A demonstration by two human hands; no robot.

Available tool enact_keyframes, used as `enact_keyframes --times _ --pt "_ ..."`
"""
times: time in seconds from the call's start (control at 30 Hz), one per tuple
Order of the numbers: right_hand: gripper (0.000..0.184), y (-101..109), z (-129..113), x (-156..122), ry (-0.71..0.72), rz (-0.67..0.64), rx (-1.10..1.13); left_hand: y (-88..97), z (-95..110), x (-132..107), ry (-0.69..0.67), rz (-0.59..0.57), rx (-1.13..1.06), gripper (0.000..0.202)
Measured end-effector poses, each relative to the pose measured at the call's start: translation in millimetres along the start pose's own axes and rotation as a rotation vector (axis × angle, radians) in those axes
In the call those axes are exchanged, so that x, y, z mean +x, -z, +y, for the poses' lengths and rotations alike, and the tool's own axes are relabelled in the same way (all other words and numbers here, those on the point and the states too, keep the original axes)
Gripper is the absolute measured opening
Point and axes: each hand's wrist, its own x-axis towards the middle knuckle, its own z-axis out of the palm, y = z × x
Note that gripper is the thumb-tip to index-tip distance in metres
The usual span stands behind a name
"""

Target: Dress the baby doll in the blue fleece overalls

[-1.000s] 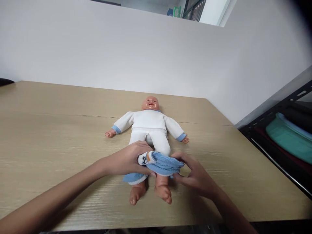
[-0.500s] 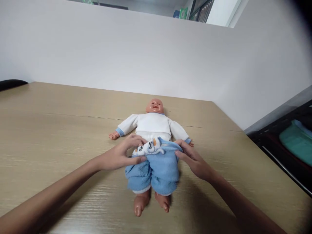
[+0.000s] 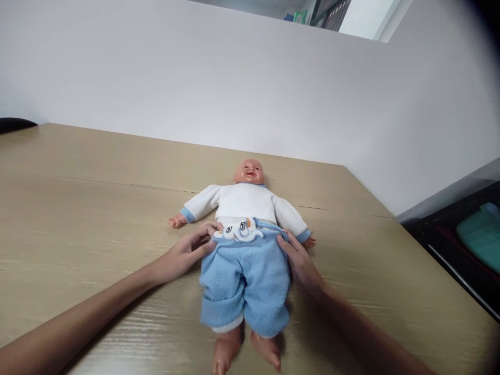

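Note:
A baby doll (image 3: pixel 250 172) lies on its back, head toward the wall and feet toward me. It wears a white top (image 3: pixel 246 202) with blue cuffs, and fleecy blue pants (image 3: pixel 244 276) with a cartoon face on the white waist part. At the left side of the waistband, my left hand (image 3: pixel 191 250) pinches the pants between thumb and fingers. My right hand (image 3: pixel 300 258) grips the waistband's other side, thumb in front and fingers behind. The doll's bare feet (image 3: pixel 226 351) stick out below the pant legs.
The doll rests on a wood-grain table (image 3: pixel 97 208) with a seam across it. A pale wall (image 3: pixel 195 88) stands behind. Past the table's right edge is a dark surface with a green item (image 3: pixel 480 237). A black rounded object (image 3: pixel 15 125) shows at the far left.
The pants' waistband lies flatter and higher on the doll, with less bunching and the legs stretched straighter. Both hands have shifted to the sides of the waist. The view has moved slightly.

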Motion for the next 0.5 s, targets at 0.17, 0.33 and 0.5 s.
enact_keyframes --times 0.17,0.33,0.5 --pt "0.041 5 -14 -1 0.058 0.033 -0.178 -3.4 -3 5 0.143 0.189 -0.070 0.047" --pt "0.032 7 -42 -9 0.211 -0.107 -0.391 4.4 5 7 0.066 0.117 -0.128 0.037" --pt "0.024 -10 -71 9 0.324 -0.179 -0.489 13.1 26 28 -0.100 0.101 -0.145 0.029"
